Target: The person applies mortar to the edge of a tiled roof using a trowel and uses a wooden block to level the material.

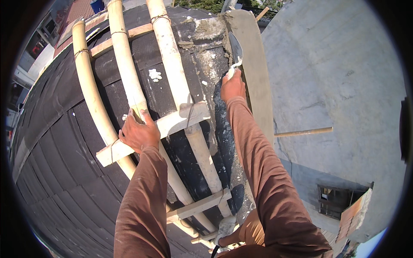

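Note:
My right hand [234, 85] grips the pale handle of a trowel [235, 46]. Its grey blade rests near a narrow strip of rough mortar [225, 41] along the edge of a smooth cement-faced wall [253, 56]. My left hand [140, 131] is wrapped round the middle bamboo pole [124, 64] of a ladder, just at a wooden crosspiece [185, 118]. The ladder lies on dark roof sheets [64, 146]. Bits of white mortar [155, 75] are scattered on the roof between the poles.
A lower wooden rung [200, 205] crosses the poles near my foot [228, 239]. To the right stands a large grey wall [335, 77] with a thin stick [303, 131] jutting out and a window opening [340, 200] far below. A blue bucket [97, 5] is at the far left.

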Motion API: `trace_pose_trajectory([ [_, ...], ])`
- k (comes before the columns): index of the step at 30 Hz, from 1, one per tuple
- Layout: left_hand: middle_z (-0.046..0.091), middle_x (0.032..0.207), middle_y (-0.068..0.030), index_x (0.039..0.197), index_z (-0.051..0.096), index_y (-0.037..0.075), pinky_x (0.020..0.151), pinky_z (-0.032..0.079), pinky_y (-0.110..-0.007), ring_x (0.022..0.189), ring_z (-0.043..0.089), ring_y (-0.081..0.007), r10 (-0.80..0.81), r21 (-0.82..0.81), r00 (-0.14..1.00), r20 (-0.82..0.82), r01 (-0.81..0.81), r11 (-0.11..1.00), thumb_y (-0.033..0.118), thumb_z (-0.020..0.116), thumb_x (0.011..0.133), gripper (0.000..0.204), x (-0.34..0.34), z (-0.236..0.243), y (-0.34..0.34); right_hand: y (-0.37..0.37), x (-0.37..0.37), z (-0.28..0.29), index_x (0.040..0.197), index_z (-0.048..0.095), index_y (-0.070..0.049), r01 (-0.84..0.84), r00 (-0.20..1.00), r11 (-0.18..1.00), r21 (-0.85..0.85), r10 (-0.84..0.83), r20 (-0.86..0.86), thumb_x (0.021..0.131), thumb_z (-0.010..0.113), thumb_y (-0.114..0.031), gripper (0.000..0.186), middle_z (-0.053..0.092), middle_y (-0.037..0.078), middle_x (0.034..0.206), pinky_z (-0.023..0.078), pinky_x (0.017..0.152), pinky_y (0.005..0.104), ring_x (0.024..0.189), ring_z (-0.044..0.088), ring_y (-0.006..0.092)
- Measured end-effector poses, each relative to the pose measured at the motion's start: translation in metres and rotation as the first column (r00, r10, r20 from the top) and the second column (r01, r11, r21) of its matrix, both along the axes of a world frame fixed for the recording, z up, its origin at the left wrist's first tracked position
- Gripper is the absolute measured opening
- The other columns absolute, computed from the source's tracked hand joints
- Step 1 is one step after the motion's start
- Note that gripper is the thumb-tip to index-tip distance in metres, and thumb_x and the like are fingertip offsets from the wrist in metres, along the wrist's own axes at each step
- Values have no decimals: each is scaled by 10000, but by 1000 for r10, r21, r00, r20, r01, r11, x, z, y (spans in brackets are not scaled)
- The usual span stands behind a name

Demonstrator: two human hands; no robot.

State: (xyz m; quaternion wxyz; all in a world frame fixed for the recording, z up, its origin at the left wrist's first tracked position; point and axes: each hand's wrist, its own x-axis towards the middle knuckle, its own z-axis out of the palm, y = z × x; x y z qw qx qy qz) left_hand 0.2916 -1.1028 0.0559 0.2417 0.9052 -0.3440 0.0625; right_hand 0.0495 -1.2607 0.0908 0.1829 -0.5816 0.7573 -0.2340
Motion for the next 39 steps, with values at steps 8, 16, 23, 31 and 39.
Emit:
trace_pose_trajectory([
  [8,722,1242,-107,1308,679,86,1196,270,-472,1249,608,-253,-8,-29,1000,11,8,1000,450,555,979,507,3,5,0,-10,-11,0,1367,447,-66,-9,998,998,59,12,-54,988,605,-303,474,685,262,1230,516,981,545,1148,656,457],
  [16,718,1255,-107,1298,684,81,1196,272,-472,1250,609,-256,-24,-29,1000,6,24,999,452,562,972,508,-1,8,-1,-5,-16,-16,1355,465,-46,-10,999,1000,12,11,-42,998,584,-300,453,679,304,1221,509,974,542,1133,653,475],
  [23,717,1259,-97,1296,686,91,1192,276,-470,1255,603,-241,-9,-24,1000,-22,9,1000,461,569,967,509,-3,7,-2,33,-25,-19,1437,426,-35,-65,998,998,24,65,6,1024,543,-280,494,678,330,1170,498,949,563,1105,648,497],
  [31,714,1262,-89,1308,679,101,1180,287,-469,1250,607,-236,-4,-7,1000,20,4,1000,464,569,967,509,0,4,-1,75,-44,-27,1444,408,-48,-48,998,995,-92,52,43,1015,542,-237,488,681,336,1145,499,901,589,1066,651,516],
  [39,716,1253,-102,1312,673,86,1173,289,-470,1250,608,-240,-15,-3,1000,5,15,1000,448,565,981,502,-1,6,-2,16,-27,-32,1375,407,-51,2,1000,1000,-3,-2,-28,1004,582,-295,478,685,321,1155,517,926,567,1094,652,500],
])
